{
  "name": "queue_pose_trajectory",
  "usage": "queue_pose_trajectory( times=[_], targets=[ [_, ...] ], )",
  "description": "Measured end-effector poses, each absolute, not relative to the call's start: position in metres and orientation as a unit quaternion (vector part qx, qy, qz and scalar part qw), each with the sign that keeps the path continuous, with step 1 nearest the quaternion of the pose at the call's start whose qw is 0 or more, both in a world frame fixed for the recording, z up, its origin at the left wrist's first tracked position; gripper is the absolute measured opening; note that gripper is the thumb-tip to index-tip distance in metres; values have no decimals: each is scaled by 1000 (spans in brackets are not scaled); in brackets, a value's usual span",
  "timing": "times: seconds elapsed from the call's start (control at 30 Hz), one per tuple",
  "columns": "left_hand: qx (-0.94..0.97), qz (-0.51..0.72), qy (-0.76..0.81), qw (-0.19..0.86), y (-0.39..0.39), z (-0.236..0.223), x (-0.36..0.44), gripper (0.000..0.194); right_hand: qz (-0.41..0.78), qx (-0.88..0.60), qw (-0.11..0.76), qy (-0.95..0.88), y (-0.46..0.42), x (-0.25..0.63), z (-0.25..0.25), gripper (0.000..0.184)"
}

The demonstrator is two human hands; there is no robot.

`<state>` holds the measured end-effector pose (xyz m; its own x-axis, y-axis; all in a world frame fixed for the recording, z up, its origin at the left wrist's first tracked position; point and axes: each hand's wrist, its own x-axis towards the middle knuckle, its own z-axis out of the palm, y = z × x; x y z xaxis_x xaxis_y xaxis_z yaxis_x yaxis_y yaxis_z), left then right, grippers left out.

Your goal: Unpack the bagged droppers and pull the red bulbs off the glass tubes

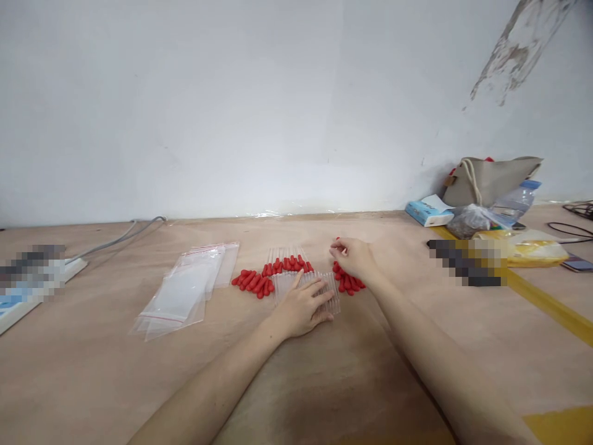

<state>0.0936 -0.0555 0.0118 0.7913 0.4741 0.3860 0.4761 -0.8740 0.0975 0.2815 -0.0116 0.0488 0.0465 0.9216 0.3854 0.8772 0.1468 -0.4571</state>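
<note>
My left hand (306,307) lies with fingers spread over a row of clear thin tubes (280,283), which look like dropper pipettes. My right hand (356,256) is bent over a pile of red rubber bulbs (349,283), finger and thumb pinched together. A bit of a red bulb (338,239) shows at those fingertips; the rest of it is hidden by the hand. Just beyond my left hand, several clear tubes with red bulbs (288,264) on their near ends lie side by side. Another heap of red bulbs (253,283) is to their left.
Clear zip bags (188,287) overlap on the wooden table (92,371) to the left. Near the left edge is a white power strip (76,267) with a grey cable. At right are a blue tissue pack (428,212), a beige bag (493,180) and a yellow packet (532,252).
</note>
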Motion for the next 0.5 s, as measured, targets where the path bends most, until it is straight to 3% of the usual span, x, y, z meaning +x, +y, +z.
queue_pose_trajectory(
  times=[0.2, 0.5],
  targets=[
    [-898, -316, -301, 51, -57, 22, 69, 22, 58, -698, 165, -695, -6, 233, 48, 20],
    [-834, -422, -347, 75, -52, 11, 28, 13, 110, -716, 135, -676, 25, 230, 30, 20]
  ],
)
